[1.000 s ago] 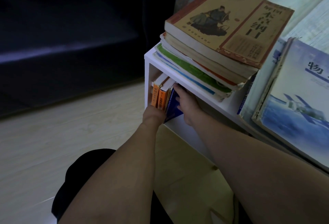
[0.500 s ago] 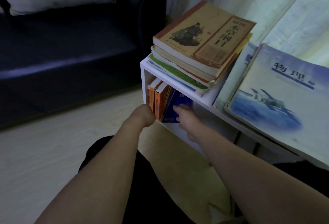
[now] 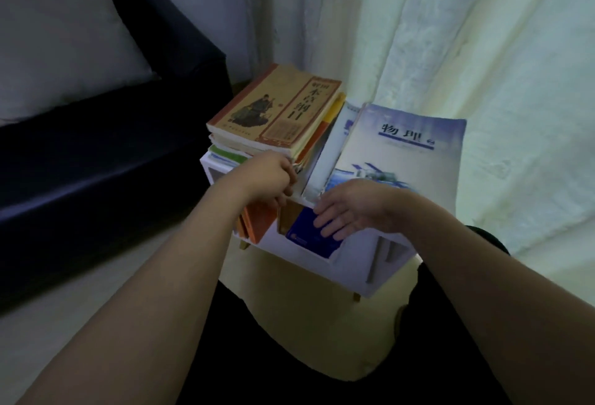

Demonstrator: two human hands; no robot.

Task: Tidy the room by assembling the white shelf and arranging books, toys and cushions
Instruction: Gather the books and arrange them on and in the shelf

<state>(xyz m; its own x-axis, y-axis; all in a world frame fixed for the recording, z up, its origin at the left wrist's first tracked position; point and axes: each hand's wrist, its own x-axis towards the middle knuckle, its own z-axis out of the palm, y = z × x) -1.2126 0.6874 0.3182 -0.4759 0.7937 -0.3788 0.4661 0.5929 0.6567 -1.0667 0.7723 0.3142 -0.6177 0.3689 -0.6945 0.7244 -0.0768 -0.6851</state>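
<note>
A low white shelf point(image 3: 354, 272) stands on the floor by the curtain. On its top lies a stack of books with a tan book point(image 3: 280, 108) uppermost, and beside it a pale blue textbook point(image 3: 402, 153) leans on others. Inside the compartment, orange books point(image 3: 257, 221) stand at the left and a dark blue book point(image 3: 306, 237) leans to their right. My left hand point(image 3: 267, 179) is curled at the front corner of the stack and grips nothing that I can see. My right hand point(image 3: 347, 208) has straight fingers lying on the dark blue book.
A dark sofa point(image 3: 96, 147) with a white cushion point(image 3: 58, 44) fills the left side. A pale curtain point(image 3: 483, 50) hangs behind and to the right of the shelf. My dark-clothed knees point(image 3: 289, 340) are close in front of the shelf on the light floor.
The view has lifted and pulled back. My left hand rose from the orange books to the stack's front corner. My right hand came out of the compartment and lies flat on the blue book.
</note>
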